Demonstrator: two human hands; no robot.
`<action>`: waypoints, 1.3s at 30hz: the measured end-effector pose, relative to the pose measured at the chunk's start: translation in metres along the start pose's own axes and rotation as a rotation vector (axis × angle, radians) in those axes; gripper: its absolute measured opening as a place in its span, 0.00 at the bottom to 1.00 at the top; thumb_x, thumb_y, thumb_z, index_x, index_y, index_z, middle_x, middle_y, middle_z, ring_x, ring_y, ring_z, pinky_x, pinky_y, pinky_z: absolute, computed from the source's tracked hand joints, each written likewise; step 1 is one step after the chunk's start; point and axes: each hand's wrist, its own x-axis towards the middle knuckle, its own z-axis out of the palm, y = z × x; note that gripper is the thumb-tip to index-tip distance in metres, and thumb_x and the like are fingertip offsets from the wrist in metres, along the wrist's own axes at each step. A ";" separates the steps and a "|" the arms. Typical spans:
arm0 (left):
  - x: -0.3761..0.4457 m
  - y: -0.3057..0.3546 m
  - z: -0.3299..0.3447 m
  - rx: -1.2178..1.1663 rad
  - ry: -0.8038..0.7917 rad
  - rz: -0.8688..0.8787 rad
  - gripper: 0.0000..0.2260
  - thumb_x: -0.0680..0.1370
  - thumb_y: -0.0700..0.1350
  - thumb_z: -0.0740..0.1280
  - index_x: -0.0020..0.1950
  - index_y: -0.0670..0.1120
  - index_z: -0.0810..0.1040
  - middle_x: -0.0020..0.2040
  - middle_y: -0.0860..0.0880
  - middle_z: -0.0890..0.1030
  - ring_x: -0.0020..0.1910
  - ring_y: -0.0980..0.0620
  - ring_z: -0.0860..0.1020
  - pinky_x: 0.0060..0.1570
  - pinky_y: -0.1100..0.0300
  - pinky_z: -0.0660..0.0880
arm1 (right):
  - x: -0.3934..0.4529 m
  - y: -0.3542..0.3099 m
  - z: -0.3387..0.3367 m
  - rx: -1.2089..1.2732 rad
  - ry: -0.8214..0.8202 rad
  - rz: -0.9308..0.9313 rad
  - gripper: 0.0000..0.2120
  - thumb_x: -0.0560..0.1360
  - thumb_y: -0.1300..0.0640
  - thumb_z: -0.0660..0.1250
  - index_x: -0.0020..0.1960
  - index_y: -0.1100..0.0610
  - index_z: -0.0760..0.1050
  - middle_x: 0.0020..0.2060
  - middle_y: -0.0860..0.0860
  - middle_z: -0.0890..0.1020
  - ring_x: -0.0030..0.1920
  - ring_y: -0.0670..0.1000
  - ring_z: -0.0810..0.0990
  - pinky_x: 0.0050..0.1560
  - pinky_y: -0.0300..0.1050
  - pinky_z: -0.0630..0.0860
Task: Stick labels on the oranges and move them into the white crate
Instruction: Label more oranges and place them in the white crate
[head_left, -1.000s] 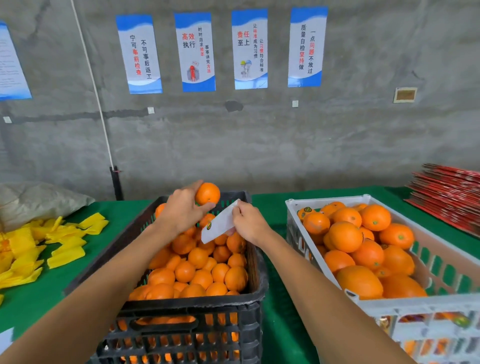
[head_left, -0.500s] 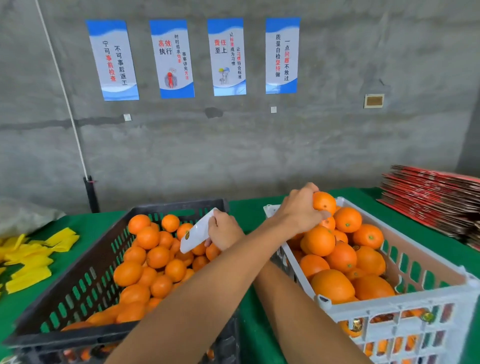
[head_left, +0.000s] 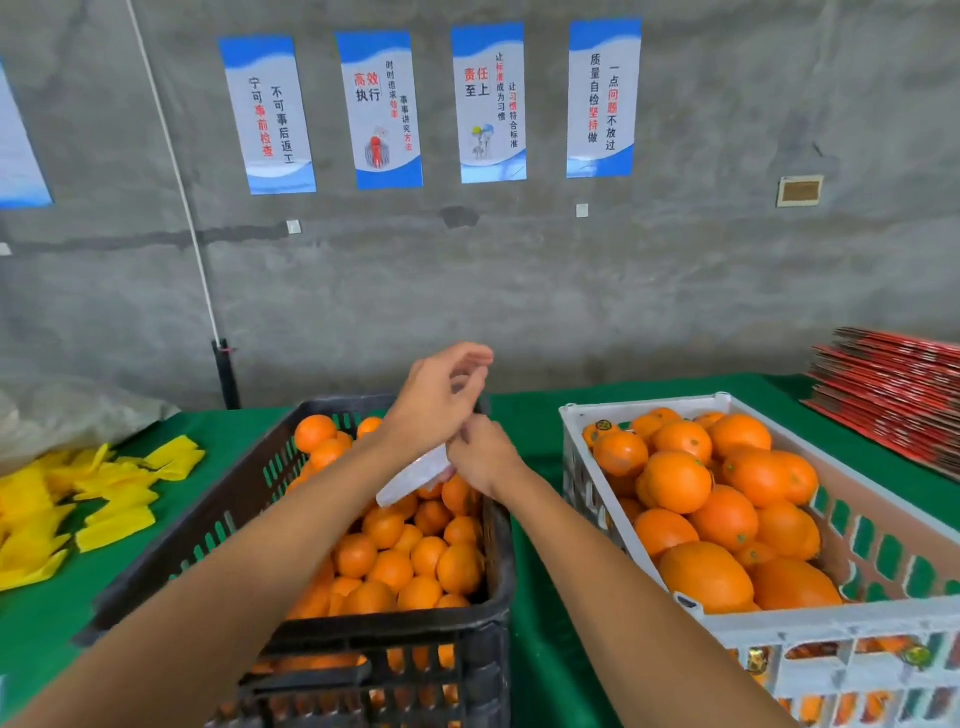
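Label sheet (head_left: 415, 478) pinched in right hand (head_left: 485, 457)'s grip; left hand (head_left: 441, 400) above, fingers loosely curled, empty.

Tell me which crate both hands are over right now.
The black crate, left of the white crate. Both hands meet above its far right corner, the right hand holding the white label sheet.

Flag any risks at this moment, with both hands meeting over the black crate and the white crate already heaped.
1. The white crate is heaped; its oranges stand above the rim, so another one may roll off onto the green table.
2. The right hand grips the label sheet while the left hand reaches to it over the black crate; a peeled label could drop among unlabelled fruit.
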 end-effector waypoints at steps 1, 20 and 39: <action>-0.009 -0.018 -0.018 0.055 0.033 -0.027 0.10 0.82 0.39 0.65 0.62 0.48 0.81 0.55 0.54 0.84 0.56 0.62 0.81 0.57 0.68 0.77 | 0.002 -0.002 0.001 -0.009 -0.006 -0.003 0.12 0.83 0.53 0.56 0.55 0.57 0.75 0.54 0.61 0.82 0.57 0.63 0.80 0.52 0.52 0.75; -0.062 -0.063 -0.065 -0.570 -0.014 -0.552 0.13 0.84 0.40 0.63 0.65 0.37 0.80 0.60 0.40 0.84 0.61 0.44 0.82 0.63 0.54 0.79 | 0.008 -0.030 0.031 0.680 -0.098 -0.053 0.19 0.78 0.41 0.71 0.54 0.56 0.78 0.45 0.50 0.88 0.44 0.49 0.88 0.48 0.47 0.85; -0.067 -0.070 -0.071 -0.111 0.038 -0.355 0.09 0.79 0.43 0.72 0.58 0.42 0.86 0.52 0.50 0.87 0.49 0.56 0.85 0.48 0.63 0.82 | 0.011 -0.029 0.031 0.488 0.056 0.044 0.13 0.85 0.47 0.61 0.51 0.55 0.77 0.44 0.48 0.87 0.44 0.45 0.86 0.51 0.44 0.79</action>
